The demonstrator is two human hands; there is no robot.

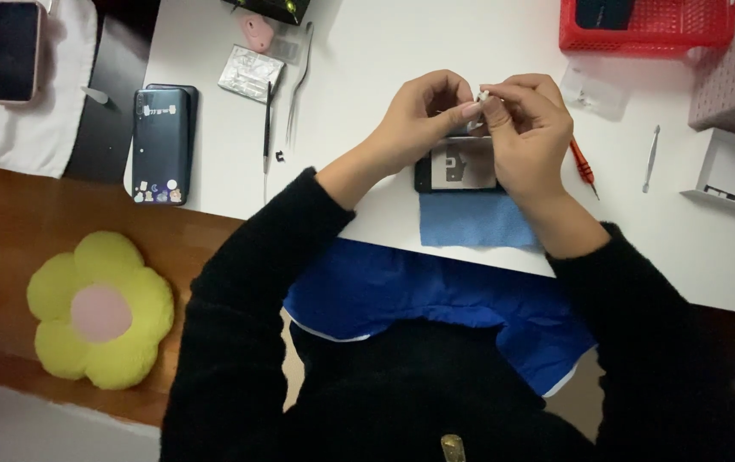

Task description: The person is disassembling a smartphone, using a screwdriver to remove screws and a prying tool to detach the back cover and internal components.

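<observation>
Centrally, both hands meet above an opened phone [460,165] lying on a blue cloth [478,221] close to the near edge of the white table [367,51]. Left hand [423,115] and right hand [528,128] are each pinched on a small pale part [480,97] held between their fingertips; what the part is, I cannot tell. Open tabletop lies at 9 o'clock of the hands, up to two tweezer-like tools [286,94]. Count: one red-handled screwdriver [583,167] at 3 o'clock, touching the right hand's edge; one metal pick [651,158] further out; one red basket [648,24] at 1 o'clock; one dark phone [163,141] at 9 o'clock, by the table's left edge.
</observation>
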